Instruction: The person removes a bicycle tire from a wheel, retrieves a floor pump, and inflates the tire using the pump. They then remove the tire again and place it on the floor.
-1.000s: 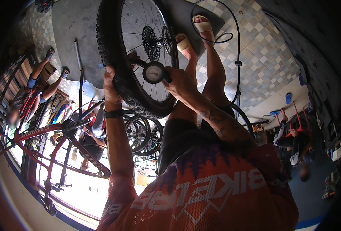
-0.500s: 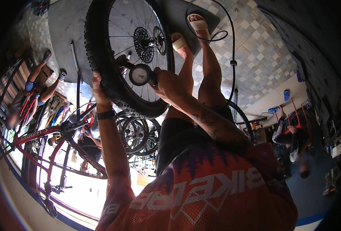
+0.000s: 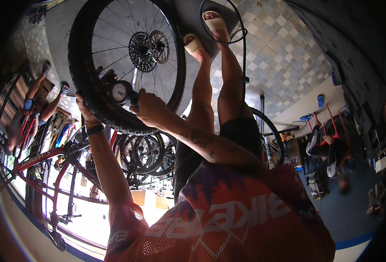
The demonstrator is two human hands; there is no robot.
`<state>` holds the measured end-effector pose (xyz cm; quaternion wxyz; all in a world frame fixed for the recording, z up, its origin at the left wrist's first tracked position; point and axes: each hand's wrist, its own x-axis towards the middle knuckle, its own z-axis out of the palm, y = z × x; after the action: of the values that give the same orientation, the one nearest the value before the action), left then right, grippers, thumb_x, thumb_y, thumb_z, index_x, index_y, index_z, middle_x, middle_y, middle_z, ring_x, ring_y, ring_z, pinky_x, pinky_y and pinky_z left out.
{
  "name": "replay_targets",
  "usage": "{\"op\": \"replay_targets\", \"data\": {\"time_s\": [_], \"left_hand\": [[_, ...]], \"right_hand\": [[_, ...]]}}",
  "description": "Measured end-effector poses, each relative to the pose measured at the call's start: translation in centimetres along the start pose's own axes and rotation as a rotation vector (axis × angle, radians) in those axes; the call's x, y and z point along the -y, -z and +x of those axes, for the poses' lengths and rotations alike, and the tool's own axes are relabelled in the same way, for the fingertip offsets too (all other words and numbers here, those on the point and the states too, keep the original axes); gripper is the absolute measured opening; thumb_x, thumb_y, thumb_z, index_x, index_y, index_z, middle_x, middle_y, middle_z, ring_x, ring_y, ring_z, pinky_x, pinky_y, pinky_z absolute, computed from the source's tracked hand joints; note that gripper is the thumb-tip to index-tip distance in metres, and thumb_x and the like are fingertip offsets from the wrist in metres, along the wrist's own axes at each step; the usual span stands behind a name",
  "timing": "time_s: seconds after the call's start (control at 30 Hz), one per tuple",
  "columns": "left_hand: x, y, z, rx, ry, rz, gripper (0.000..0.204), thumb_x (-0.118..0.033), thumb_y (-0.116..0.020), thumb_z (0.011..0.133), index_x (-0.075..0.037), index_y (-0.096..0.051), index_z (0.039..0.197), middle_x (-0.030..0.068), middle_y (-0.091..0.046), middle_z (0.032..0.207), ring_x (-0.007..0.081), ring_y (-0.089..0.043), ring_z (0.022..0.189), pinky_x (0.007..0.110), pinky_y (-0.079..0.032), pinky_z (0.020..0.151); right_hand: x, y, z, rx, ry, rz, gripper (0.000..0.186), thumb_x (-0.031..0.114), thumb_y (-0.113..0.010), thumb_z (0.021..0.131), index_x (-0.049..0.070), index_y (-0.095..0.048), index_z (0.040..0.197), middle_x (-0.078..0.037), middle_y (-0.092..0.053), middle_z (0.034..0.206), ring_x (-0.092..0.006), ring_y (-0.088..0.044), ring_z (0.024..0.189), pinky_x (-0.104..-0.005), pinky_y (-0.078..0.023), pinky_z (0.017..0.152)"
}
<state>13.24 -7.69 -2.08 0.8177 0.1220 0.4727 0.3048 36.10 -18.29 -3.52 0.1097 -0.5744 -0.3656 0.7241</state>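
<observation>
A bicycle wheel with a knobbly black tyre (image 3: 80, 52) is held up in front of me, tilted, its cassette (image 3: 141, 51) and brake disc (image 3: 159, 47) facing me. My left hand (image 3: 86, 112) grips the tyre at its lower left, and fingertips show inside the rim beside the gauge. My right hand (image 3: 152, 109) is closed around the handle of a tyre inflator with a round dial gauge (image 3: 120, 92), held at the lower part of the rim. Where the inflator meets the valve is hidden.
A black hose (image 3: 245, 61) loops near my sandalled feet and runs down past my leg. A red bicycle frame (image 3: 44, 158) hangs at left, with several wheels (image 3: 148, 150) behind my left arm. People sit at far left (image 3: 33, 105) and right (image 3: 326, 146).
The wheel has moved left and turned to face me more squarely. Both hands have gone left with it, still gripping the tyre and the inflator.
</observation>
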Motion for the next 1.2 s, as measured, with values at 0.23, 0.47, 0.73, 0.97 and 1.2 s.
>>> {"op": "replay_targets", "data": {"time_s": [0.23,0.47,0.73,0.97,1.2], "left_hand": [[-0.7,1.0,-0.1,0.006,-0.001,-0.024,0.125,-0.079,-0.069,0.086,0.006,-0.026,0.166,0.0339,-0.048,0.158,0.0445,-0.056,0.14,0.053,-0.043,0.122],[0.2,0.1,-0.4,0.027,0.005,-0.036,0.125,-0.079,-0.07,0.085,0.005,-0.026,0.166,0.0341,-0.048,0.157,0.0454,-0.055,0.14,0.054,-0.042,0.122],[3.1,-1.4,-0.5,-0.262,-0.074,0.124,0.107,-0.068,-0.069,0.092,0.004,-0.034,0.163,0.0285,-0.051,0.157,0.0406,-0.057,0.14,0.053,-0.043,0.122],[6.5,-9.2,1.7,-0.239,-0.078,0.207,0.078,-0.055,-0.069,0.095,0.006,-0.059,0.143,0.017,-0.07,0.127,0.0239,-0.069,0.113,0.036,-0.054,0.099],[6.6,-12.0,1.9,-0.312,-0.035,0.327,0.064,-0.049,-0.072,0.094,-0.001,-0.065,0.135,0.0064,-0.071,0.111,0.0153,-0.066,0.098,0.03,-0.052,0.088]], "right_hand": [[0.8,-2.2,0.6,0.001,-0.028,0.074,0.053,0.032,-0.076,0.095,-0.01,-0.053,0.119,-0.027,-0.072,0.094,-0.0434,-0.076,0.084,-0.0505,-0.063,0.074],[0.7,-1.4,-0.9,-0.101,0.003,-0.125,0.048,0.036,-0.076,0.096,-0.005,-0.056,0.11,-0.023,-0.071,0.083,-0.0379,-0.076,0.073,-0.0471,-0.061,0.061],[-2.6,5.7,1.1,-0.126,0.137,-0.359,0.043,0.046,-0.074,0.096,0.005,-0.065,0.105,-0.017,-0.074,0.084,-0.0349,-0.076,0.076,-0.0481,-0.06,0.072],[-5.7,12.2,-1.9,-0.083,0.651,-0.874,0.023,0.028,-0.072,0.099,0.011,-0.073,0.115,-0.016,-0.07,0.09,-0.0369,-0.075,0.078,-0.0467,-0.061,0.067],[-4.5,13.3,-3.8,-0.126,0.235,-0.447,0.043,0.017,-0.085,0.091,0.002,-0.069,0.129,-0.022,-0.056,0.142,-0.0354,-0.067,0.121,-0.0386,-0.058,0.095]]}}
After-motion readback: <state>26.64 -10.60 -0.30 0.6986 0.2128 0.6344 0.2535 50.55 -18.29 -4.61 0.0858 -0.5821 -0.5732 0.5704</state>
